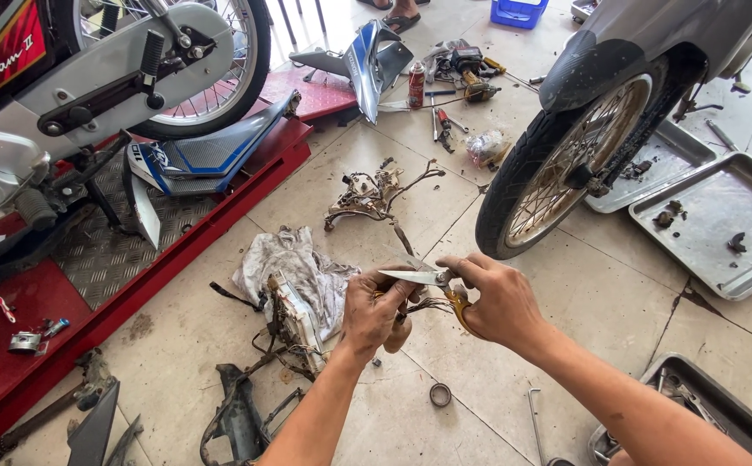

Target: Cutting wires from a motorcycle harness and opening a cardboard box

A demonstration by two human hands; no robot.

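Observation:
My right hand [498, 298] grips scissors [427, 279] with yellow handles, the metal blades pointing left. My left hand [376, 311] pinches a bundle of thin wires [426, 305] just under the blades. The wires lead down to a motorcycle instrument unit [294, 321] lying on the tiled floor, partly on a dirty grey rag [294, 263].
A motorcycle front wheel [566, 164] stands to the right. Metal trays [721, 229] with small parts lie beyond it. A red lift ramp [134, 259] holds another motorcycle at left. A loose wiring harness [371, 194], a spray can [415, 85], tools and a tape roll [440, 394] lie around.

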